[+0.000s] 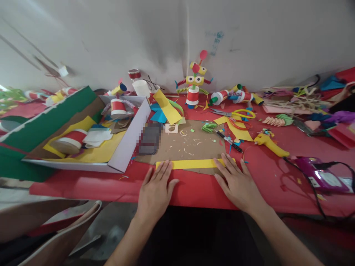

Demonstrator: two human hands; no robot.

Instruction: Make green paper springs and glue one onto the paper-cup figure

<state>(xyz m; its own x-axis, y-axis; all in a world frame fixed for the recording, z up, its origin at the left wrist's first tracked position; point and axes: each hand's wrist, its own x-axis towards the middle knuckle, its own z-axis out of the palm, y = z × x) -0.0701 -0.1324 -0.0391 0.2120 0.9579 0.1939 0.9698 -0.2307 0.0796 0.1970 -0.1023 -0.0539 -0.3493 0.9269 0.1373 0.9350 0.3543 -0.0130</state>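
A long yellow paper strip (194, 163) lies flat along the near edge of a brown cardboard sheet (202, 142). My left hand (156, 190) rests with stretched fingers on the strip's left end. On its right end lie the spread fingers of my right hand (235, 181). Neither hand grips anything. Small paper scraps dot the cardboard. Just beyond my right hand is a black craft knife (229, 140), with a green pleated paper piece (209, 127) near its tip. A dark phone-like slab (149, 139), partly pixelated, sits at the cardboard's left.
A white-walled box (130, 136) with paper cups and yellow paper stands left. Against the wall is a paper-cup robot figure (192, 96). To the right lie scissors (241, 114), a yellow glue gun (273, 146) and a purple power strip (318, 175) with cables.
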